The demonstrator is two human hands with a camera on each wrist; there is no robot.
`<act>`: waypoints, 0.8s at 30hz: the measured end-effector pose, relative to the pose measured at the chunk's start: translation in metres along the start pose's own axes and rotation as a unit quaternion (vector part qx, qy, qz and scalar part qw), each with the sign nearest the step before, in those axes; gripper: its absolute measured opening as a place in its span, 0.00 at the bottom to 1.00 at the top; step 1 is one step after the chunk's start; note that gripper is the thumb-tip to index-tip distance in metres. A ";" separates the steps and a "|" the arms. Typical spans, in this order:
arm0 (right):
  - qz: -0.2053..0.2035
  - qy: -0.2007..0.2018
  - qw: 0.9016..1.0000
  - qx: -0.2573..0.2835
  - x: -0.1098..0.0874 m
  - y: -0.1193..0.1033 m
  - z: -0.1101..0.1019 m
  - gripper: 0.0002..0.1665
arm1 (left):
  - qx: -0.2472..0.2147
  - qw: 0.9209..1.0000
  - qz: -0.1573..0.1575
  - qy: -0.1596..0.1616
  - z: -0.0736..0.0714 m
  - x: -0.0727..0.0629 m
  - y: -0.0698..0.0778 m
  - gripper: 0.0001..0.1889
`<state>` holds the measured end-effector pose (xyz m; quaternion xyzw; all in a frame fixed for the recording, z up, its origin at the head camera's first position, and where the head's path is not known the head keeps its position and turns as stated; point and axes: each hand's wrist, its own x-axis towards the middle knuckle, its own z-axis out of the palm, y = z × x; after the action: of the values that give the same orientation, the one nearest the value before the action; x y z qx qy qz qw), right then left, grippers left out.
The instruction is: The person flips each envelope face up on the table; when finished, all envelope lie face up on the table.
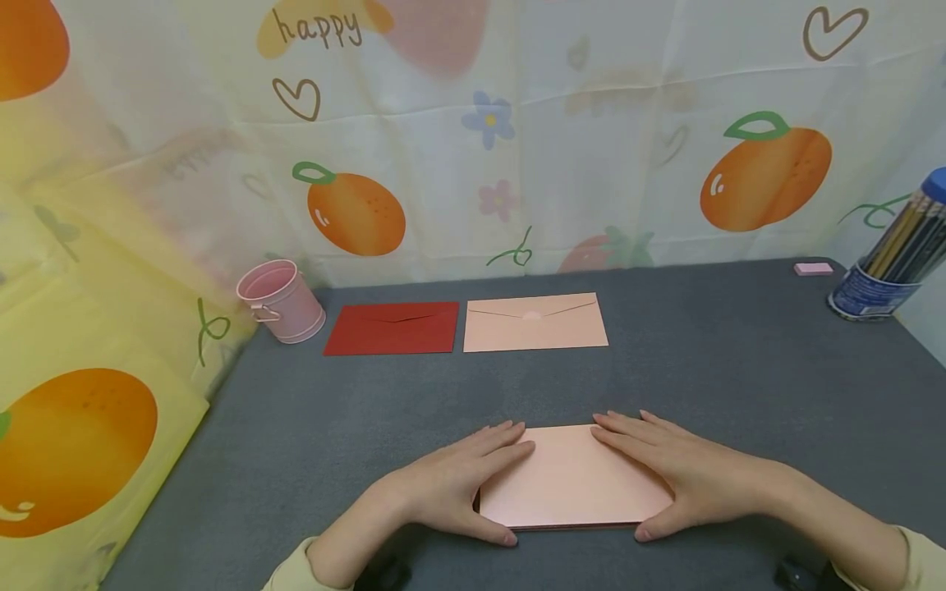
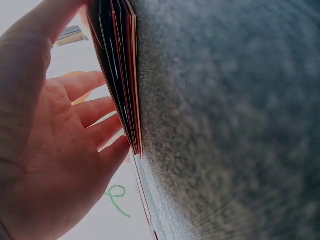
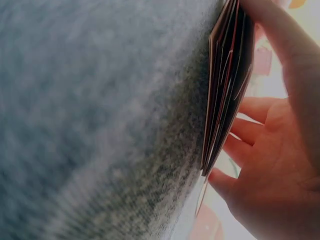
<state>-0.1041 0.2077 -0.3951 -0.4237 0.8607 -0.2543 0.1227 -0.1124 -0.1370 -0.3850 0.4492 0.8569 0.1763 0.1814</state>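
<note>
A stack of envelopes (image 1: 569, 480), light pink on top, lies flat near the front of the table. My left hand (image 1: 461, 480) spans its left end, thumb at the near edge and extended fingers by the far left corner. Mirroring that, my right hand (image 1: 687, 476) lies along the right end, its thumb at the near right corner and its fingertips over the far edge. From the side, the left wrist view shows several layered edges of the stack (image 2: 127, 80), some reddish; the right wrist view shows the layers (image 3: 225, 95) slightly spread. The fingers look straight.
Behind the stack lie a red envelope (image 1: 392, 330) and a pale pink envelope (image 1: 535, 324) side by side. A pink bucket (image 1: 281, 302) stands at the back left. A holder of pencils (image 1: 879, 287) and a small pink eraser (image 1: 813, 269) are at the back right.
</note>
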 end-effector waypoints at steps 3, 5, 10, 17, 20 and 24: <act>0.001 0.006 1.000 -0.006 0.000 0.000 -0.001 0.56 | -0.003 1.000 -0.015 -0.002 -0.001 0.000 0.000 0.48; 0.002 0.012 1.000 -0.010 0.000 -0.001 -0.002 0.54 | -0.011 1.000 -0.024 -0.002 -0.001 0.000 0.001 0.46; 0.018 0.028 0.999 -0.018 -0.002 -0.002 -0.007 0.48 | -0.044 0.998 -0.037 0.010 -0.004 0.000 0.000 0.41; -0.008 0.068 0.998 0.000 -0.002 -0.001 -0.016 0.34 | -0.094 0.992 0.005 0.086 -0.006 -0.002 -0.005 0.28; -0.024 0.079 0.996 0.036 -0.002 0.001 -0.020 0.29 | -0.113 0.984 0.041 0.129 -0.007 -0.002 -0.007 0.22; -0.042 0.096 0.992 0.065 -0.001 0.004 -0.025 0.24 | -0.159 0.968 0.079 0.177 -0.007 -0.001 -0.011 0.17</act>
<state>-0.1168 0.2192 -0.3765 -0.4239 0.8317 -0.3542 0.0558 -0.1230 -0.1448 -0.3836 0.4426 0.7978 0.4014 0.0811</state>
